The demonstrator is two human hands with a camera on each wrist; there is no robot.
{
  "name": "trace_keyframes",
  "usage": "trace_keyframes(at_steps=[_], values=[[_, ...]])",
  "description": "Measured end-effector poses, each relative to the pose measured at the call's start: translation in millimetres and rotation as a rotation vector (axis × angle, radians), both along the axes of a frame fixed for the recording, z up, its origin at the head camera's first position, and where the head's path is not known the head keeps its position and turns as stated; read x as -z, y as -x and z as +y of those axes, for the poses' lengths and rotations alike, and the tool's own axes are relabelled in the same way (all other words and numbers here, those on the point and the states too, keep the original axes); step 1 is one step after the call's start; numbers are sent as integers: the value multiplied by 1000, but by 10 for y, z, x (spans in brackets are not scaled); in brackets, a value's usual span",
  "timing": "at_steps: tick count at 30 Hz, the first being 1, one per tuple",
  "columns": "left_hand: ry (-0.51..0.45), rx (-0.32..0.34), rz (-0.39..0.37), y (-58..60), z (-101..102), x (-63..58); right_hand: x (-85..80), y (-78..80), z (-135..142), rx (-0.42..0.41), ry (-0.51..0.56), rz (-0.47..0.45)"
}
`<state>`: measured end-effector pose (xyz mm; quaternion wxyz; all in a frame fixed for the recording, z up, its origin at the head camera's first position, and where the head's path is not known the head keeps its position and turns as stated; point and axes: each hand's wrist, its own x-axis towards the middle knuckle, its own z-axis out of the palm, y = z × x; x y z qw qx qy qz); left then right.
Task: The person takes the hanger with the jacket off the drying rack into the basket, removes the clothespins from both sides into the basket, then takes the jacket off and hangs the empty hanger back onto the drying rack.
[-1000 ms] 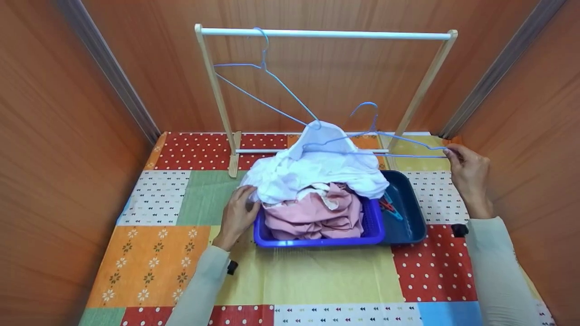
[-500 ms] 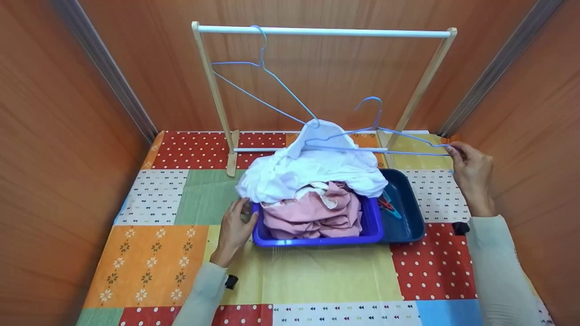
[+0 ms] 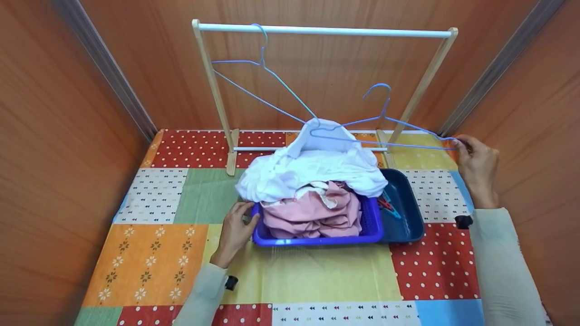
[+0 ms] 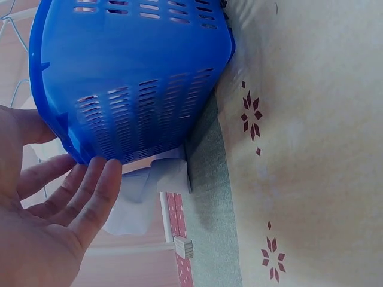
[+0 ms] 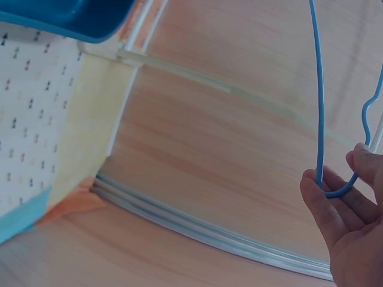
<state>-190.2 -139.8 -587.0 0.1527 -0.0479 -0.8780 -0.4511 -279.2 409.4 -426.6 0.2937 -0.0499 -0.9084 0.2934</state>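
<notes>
My right hand (image 3: 479, 170) holds a blue wire hanger (image 3: 408, 121) by its right end, hook upward. In the right wrist view, fingers and thumb close round the bent end of the hanger (image 5: 319, 89). The hanger's left end overlaps the white garment (image 3: 312, 165) in the head view; whether they touch I cannot tell. My left hand (image 3: 234, 233) rests at the left rim of the blue-purple plastic basket (image 3: 317, 243). Its fingers (image 4: 99, 203) lie fairly straight against the rim in the left wrist view. Pink cloth (image 3: 312, 215) fills the basket's front, under the white garment.
Behind the basket stands a drying rack with a white top bar (image 3: 353, 31). A second blue hanger (image 3: 285, 86) hangs from it, its lower right end by the white garment. A dark tray (image 3: 413, 226) with clothespins (image 3: 389, 208) stands right of the basket. Wood-look walls flank the patchwork cloth.
My right hand has moved up and right, and the hanger in it has risen. My left hand has moved down from the white garment to the basket's rim.
</notes>
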Motion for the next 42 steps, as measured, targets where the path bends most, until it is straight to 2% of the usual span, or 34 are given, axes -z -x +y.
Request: trace_keyframes(at_steps=[4,11,15,24,37,42], values=[[1,-2,-7,-2,-2,-7,-48,28,-21,12,21,-30],[19,14,5,-17,-17,-8,-146,149,-79,56,1,40],[28,18,34,-15,-22,-27,-201,232,-117,60,-1,43],[42,33,17,-3,-9,-34,-360,371,-199,89,-23,44],[-47,35,-31,-7,-4,-47,-567,481,-257,122,24,-29],[-163,13,-127,-8,-16,-83,-614,561,-271,124,-8,50]])
